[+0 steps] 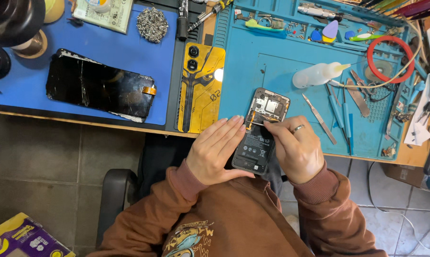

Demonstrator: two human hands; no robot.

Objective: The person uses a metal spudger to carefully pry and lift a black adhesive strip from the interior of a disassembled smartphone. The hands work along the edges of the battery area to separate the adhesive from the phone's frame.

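An opened phone [261,132] lies at the near edge of a teal work mat [267,66], its black battery and circuit board exposed. My left hand [217,150] cups the phone's left side, fingers flat along it. My right hand [296,148], a ring on one finger, pinches thin tweezers [255,123] whose tips reach the area between board and battery.
A yellow phone back cover [200,88] lies left of the mat. On a blue mat [105,47] rests a cracked black screen [98,85]. A squeeze bottle [317,74], scalpel [318,118], blue pry tools [341,114] and a red ring [391,59] lie to the right.
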